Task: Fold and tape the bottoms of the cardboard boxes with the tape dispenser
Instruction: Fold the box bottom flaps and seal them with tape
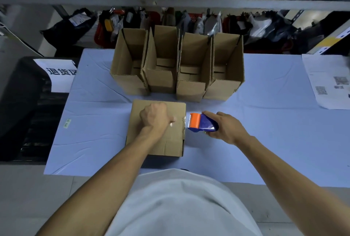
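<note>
The white shirt (181,203) is closest, at 6 o'clock, with both bare arms reaching out from it. The left hand (155,115) is curled into a fist, knuckles down, pressing on top of the closed box (145,146). I cannot tell if it pinches anything. The right hand (225,127) is wrapped around the tape dispenser (201,123), which is blue with an orange front.

The box sits in the middle of the bench (94,141), bottom side up. Shiny tape (182,123) runs across it from 9 o'clock to 3 o'clock and bends down over the box's edge at 3 o'clock. The dispenser is just beside that edge, its orange end pointing at the box. So the right hand is the nearer one to the tape end, and the next move is probably to cut or tear the tape there.

Four open boxes (178,65) stand in a row at 12 o'clock. Papers (329,80) lie at 2 o'clock.
</note>
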Demonstrator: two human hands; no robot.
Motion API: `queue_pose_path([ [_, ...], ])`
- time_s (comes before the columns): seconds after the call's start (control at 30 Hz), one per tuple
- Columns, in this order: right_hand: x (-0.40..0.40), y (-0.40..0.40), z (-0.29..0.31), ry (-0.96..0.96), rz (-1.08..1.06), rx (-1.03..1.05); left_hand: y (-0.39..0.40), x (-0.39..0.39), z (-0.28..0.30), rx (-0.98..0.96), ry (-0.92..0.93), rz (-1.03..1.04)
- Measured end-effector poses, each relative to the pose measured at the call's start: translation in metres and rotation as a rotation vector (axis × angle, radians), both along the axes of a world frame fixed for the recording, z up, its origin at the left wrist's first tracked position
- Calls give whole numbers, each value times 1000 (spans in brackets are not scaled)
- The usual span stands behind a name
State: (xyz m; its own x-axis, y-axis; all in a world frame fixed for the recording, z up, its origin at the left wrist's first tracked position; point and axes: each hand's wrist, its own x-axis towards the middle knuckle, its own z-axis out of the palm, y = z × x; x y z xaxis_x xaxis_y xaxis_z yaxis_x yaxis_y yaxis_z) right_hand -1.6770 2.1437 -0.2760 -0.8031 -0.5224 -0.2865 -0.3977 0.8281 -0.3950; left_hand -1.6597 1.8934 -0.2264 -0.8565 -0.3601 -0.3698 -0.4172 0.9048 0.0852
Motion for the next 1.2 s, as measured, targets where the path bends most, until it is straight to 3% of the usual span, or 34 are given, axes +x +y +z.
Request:
queue_pose_path([
  [0.1, 1, -11, 0, 11, 9, 19, -4, 5, -6, 75, 86, -212],
  [0.17, 1, -14, 0, 18, 14, 25, 4, 15, -12, 304, 175, -383],
  [0.27, -1, -13, 1, 25, 21, 62, 12, 22, -20, 500, 199, -389],
  [0.4, -5, -18, 6, 17, 65, 89, 10, 22, -27, 569, 204, -344],
  [0.5, -16, -25, 14, -178, 15, 130, 10, 21, -26, 607, 218, -324],
  [0.6, -14, -32, 17, -464, 25, 344, 8, 20, -26, 622, 248, -341],
  [0.67, -6, -31, 12, -504, -48, 258, 7, 20, -27, 605, 229, -366],
  [0.83, -4, -16, 28, -248, -139, 208, 14, 22, -24, 451, 134, -531],
  [0.9, 3, -6, 31, -137, -145, 160, 15, 22, -20, 546, 124, -410],
  [1.0, 21, 5, 34, -5, -237, -71, 15, 24, -15, 722, 215, -83],
  [1.2, 41, 1, 37, 98, -193, -171, 19, 32, -3, 929, 66, 96],
])
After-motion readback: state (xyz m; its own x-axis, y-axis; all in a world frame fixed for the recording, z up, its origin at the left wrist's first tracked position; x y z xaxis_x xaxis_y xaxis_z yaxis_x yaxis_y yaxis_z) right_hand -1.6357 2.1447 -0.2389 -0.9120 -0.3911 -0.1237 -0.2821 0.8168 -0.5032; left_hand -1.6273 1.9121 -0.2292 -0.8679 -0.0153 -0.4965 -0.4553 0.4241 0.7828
